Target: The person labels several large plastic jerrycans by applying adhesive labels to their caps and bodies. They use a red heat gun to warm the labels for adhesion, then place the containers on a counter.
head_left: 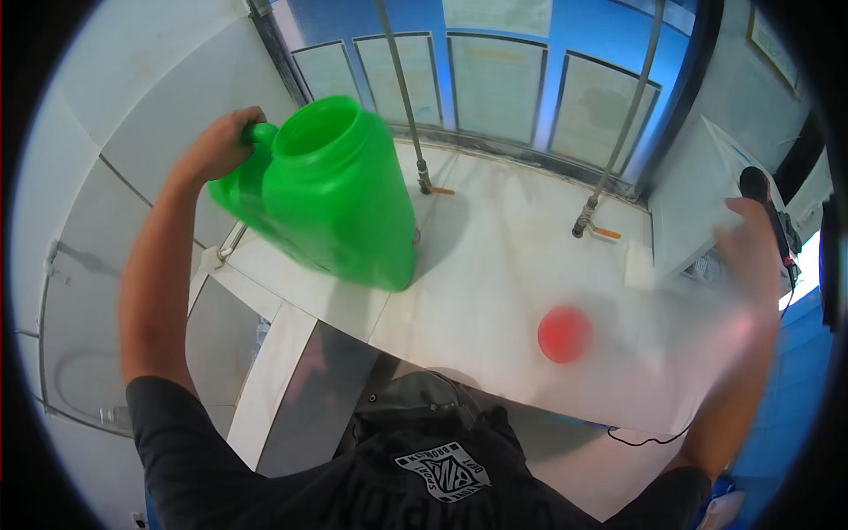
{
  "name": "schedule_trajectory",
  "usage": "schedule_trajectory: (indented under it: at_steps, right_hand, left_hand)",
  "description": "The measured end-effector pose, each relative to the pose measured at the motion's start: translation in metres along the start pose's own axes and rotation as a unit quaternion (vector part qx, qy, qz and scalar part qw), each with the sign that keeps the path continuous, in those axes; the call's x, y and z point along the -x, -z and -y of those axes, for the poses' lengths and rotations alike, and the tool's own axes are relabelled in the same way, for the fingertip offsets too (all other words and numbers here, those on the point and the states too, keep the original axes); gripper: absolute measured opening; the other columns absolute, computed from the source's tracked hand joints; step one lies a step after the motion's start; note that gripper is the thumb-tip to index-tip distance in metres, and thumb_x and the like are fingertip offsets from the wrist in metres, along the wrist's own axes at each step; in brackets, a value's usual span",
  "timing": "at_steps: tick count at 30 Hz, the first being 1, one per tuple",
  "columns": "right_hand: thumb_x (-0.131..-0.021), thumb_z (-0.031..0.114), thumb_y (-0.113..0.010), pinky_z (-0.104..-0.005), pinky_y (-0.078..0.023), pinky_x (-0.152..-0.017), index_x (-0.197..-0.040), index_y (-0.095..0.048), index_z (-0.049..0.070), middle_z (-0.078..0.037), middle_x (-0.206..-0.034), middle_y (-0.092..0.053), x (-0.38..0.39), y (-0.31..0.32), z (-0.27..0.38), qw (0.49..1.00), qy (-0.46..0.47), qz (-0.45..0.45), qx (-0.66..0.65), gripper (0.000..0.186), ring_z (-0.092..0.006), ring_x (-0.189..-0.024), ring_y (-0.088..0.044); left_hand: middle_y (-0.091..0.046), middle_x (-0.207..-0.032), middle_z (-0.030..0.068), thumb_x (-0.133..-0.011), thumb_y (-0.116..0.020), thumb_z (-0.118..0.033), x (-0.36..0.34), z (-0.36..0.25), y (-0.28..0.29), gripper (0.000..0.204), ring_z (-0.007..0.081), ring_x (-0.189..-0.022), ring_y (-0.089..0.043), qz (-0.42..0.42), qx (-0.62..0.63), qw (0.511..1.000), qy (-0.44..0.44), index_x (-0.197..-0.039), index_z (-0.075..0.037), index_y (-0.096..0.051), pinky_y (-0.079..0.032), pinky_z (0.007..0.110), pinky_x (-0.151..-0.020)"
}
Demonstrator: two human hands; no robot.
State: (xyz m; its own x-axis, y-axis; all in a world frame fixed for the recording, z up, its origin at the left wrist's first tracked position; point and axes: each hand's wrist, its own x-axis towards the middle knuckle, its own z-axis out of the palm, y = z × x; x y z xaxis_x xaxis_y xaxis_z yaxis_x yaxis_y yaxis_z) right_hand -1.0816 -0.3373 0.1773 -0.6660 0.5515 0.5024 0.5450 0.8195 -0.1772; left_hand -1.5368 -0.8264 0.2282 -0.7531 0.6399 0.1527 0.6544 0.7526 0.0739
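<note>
figure: the person at the white counter (495, 291), seen from above. the left hand (221, 146), upper left of the frame, is curled tight around the handle of a large green jug (331, 199), which hangs tilted above the counter's left part with its wide mouth open toward the camera and no cap on. a red cap (564, 334) lies on the counter at lower centre-right, well apart from the jug. the right hand (751, 243), at the right edge, is blurred; how far its fingers are spread cannot be told, and it appears to hold nothing. judgement: a firm grip on the handle and a steady tilt serve best while the jug is carried uncapped.
</note>
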Motion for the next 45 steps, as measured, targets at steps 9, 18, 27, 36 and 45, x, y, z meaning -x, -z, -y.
schedule_trajectory:
  at_steps: [9,18,27,36,45]
  right_hand:
    - [-0.083,0.025,-0.074,-0.0407,-0.054,-0.088,-0.109,-0.07,0.002,-0.019,-0.11,-0.07,-0.033,-0.19,0.168,0.949,0.085,0.201,-0.226,0.035,-0.0335,-0.099,-0.068]
    - [-0.09,0.029,-0.067,-0.0417,-0.054,-0.089,-0.129,-0.057,-0.003,-0.023,-0.111,-0.07,-0.012,-0.43,0.262,0.922,0.056,0.269,-0.272,0.051,-0.0366,-0.101,-0.068]
    - [-0.097,0.037,-0.06,-0.0369,-0.053,-0.089,-0.143,-0.042,-0.005,-0.022,-0.128,-0.06,-0.046,-0.49,0.312,0.737,-0.234,0.293,-0.563,0.064,-0.0278,-0.113,-0.063]
    - [-0.103,0.037,-0.053,-0.0321,-0.051,-0.092,-0.139,-0.051,0.002,-0.011,-0.126,-0.062,-0.01,-0.333,0.349,0.578,-0.188,0.266,-0.748,0.05,-0.0182,-0.11,-0.061]
    - [-0.104,0.045,-0.05,-0.0317,-0.044,-0.101,-0.138,-0.053,0.003,-0.01,-0.125,-0.062,0.02,-0.33,0.34,0.488,-0.171,0.211,-0.83,0.053,-0.0168,-0.116,-0.057]
  left_hand:
    - [-0.064,-0.122,0.0145,-0.069,-0.076,0.002,-0.073,0.009,-0.047,0.028,0.0363,-0.119,-0.058,-0.136,0.137,0.934,-0.301,-0.09,-0.007,-0.061,-0.048,0.042,-0.102]
    - [-0.033,-0.156,0.0215,-0.094,-0.066,-0.014,-0.017,0.054,-0.155,0.071,0.0351,-0.147,-0.031,-0.249,0.513,0.821,-0.039,-0.152,-0.005,-0.025,-0.027,0.046,-0.12]
    - [-0.025,-0.154,0.0198,-0.057,-0.099,-0.038,0.138,0.017,-0.342,0.145,0.0352,-0.142,-0.033,0.041,0.521,0.853,-0.014,-0.155,-0.004,0.002,-0.037,0.05,-0.113]
    - [-0.028,-0.152,0.0204,-0.062,-0.096,-0.021,0.103,0.005,-0.333,0.134,0.0354,-0.14,-0.037,0.024,0.547,0.837,-0.016,-0.154,-0.004,0.0,-0.043,0.051,-0.11]
    - [-0.037,-0.149,0.0162,-0.064,-0.094,-0.016,0.086,0.029,-0.337,0.12,0.0326,-0.137,-0.041,0.122,0.572,0.81,-0.028,-0.154,-0.008,-0.015,-0.046,0.05,-0.107]
